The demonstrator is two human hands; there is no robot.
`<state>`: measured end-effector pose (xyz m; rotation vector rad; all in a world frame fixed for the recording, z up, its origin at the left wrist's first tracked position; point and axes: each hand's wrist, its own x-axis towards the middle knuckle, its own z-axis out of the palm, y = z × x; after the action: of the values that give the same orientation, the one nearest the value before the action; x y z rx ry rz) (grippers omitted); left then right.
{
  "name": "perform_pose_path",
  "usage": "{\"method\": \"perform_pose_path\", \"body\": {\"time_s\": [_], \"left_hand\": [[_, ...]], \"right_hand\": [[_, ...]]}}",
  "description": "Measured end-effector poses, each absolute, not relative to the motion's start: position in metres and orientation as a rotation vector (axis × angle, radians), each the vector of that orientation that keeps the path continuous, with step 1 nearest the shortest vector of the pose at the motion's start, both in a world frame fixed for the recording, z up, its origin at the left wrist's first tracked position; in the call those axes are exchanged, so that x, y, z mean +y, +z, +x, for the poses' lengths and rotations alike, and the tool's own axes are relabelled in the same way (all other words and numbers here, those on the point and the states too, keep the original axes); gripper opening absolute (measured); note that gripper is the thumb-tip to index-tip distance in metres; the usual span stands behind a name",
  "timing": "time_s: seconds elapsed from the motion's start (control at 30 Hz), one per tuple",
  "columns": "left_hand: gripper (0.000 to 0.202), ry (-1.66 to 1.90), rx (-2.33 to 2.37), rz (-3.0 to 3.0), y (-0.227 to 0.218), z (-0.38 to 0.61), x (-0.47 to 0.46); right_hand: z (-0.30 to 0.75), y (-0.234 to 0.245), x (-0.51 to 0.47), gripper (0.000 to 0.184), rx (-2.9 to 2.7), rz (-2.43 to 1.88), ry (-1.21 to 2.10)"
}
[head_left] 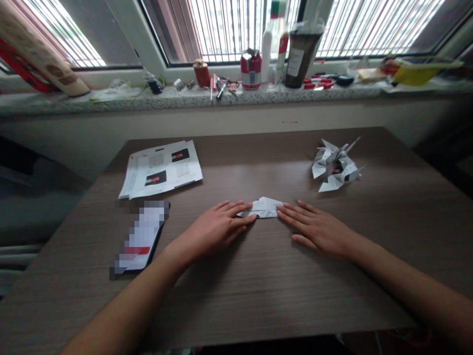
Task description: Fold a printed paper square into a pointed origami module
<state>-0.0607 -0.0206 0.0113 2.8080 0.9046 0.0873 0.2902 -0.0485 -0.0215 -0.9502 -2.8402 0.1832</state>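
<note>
A small folded piece of printed paper (266,207) lies flat near the middle of the table, with a crease line running along it. My left hand (219,224) rests on its left end, fingers stretched out and pressing down from above. On the right end lie the outstretched fingertips of my right hand (314,227), its thumb apart on the table. Both hands are open and flat, and their fingers cover the paper's two ends. Farther back to the right sits a ring-like cluster of folded paper pieces (345,167) with pointed tips.
A stack of printed sheets (162,170) lies at the back left of the brown table (251,296). Nearer, a phone (142,239) with a blurred screen lies beside my left forearm. On the windowsill (258,98) stand a red can (251,69), a dark cup (300,56), bottles and small tools.
</note>
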Motion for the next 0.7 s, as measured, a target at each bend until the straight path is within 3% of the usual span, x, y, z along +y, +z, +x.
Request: {"method": "perform_pose_path", "body": {"time_s": [0.33, 0.7], "left_hand": [[0.04, 0.03, 0.807, 2.816, 0.02, -0.078, -0.006], [0.032, 0.312, 0.816, 2.927, 0.017, -0.049, -0.022]], "right_hand": [[0.294, -0.021, -0.051, 0.073, -2.812, -0.979, 0.238], [0.289, -0.018, -0.051, 0.069, -2.804, -0.99, 0.238]]}}
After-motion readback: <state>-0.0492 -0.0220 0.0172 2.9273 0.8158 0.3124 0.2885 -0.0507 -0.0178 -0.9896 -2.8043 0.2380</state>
